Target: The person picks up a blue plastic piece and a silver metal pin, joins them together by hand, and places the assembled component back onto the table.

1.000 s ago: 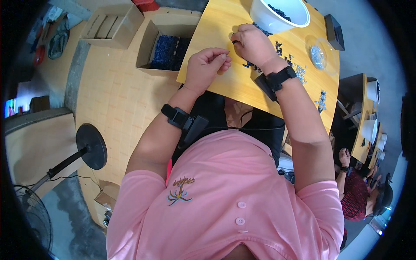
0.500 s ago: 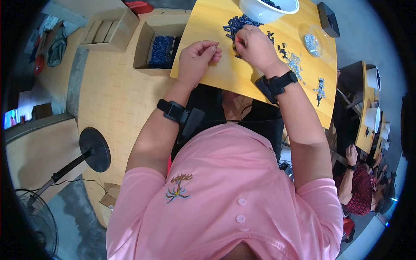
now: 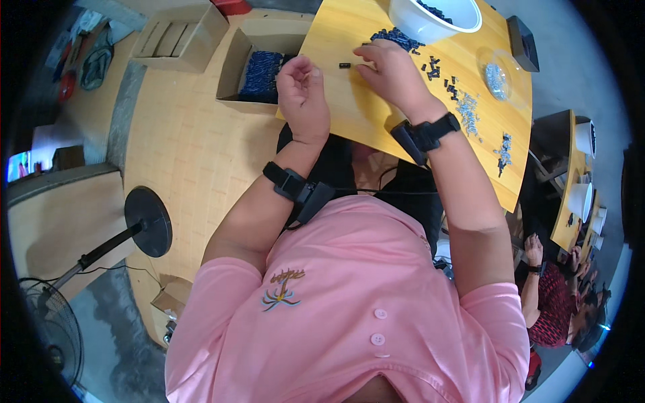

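The right hand (image 3: pixel 393 70) is resting fingers-down on the table (image 3: pixel 376 121), its grip hidden, just at three o'clock of a small black part (image 3: pixel 345 65), while the left hand (image 3: pixel 304 97) is hovering loosely curled at the part's seven o'clock, its contents unclear, a white bowl (image 3: pixel 430 20) at the right hand's one o'clock.

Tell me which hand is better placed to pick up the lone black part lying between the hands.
Probably the right hand: its fingertips rest on the table just beside the black part. The left hand is curled, off to the part's other side.
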A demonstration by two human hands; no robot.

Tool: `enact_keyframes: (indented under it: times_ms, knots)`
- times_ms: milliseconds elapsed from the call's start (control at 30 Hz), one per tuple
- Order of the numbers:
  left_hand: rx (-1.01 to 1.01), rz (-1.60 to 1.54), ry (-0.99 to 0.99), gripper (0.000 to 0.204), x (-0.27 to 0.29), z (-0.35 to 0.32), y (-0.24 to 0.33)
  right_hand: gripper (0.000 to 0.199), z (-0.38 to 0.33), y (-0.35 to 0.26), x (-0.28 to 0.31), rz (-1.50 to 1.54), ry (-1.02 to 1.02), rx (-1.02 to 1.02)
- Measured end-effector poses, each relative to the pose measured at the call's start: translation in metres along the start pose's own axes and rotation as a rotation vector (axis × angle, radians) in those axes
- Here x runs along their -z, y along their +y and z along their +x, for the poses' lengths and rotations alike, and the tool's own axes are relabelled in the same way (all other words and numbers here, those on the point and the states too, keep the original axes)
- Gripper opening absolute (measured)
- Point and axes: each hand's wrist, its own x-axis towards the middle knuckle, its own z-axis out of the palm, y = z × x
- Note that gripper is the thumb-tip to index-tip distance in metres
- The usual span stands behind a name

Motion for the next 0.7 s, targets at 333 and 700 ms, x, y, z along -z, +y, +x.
enact_keyframes:
  times_ms: [333, 700]
  knots:
    - [0.103, 0.072, -0.065, 0.015, 0.008, 0.007, -0.008, 0.012, 0.015, -0.016, -0.025, -0.293, -0.195, 0.013]
    - [-0.06, 0.363, -0.262, 0.014, 0.006, 0.002, -0.005, 0.014, -0.06, -0.03, 0.041, 0.41, 0.074, -0.445]
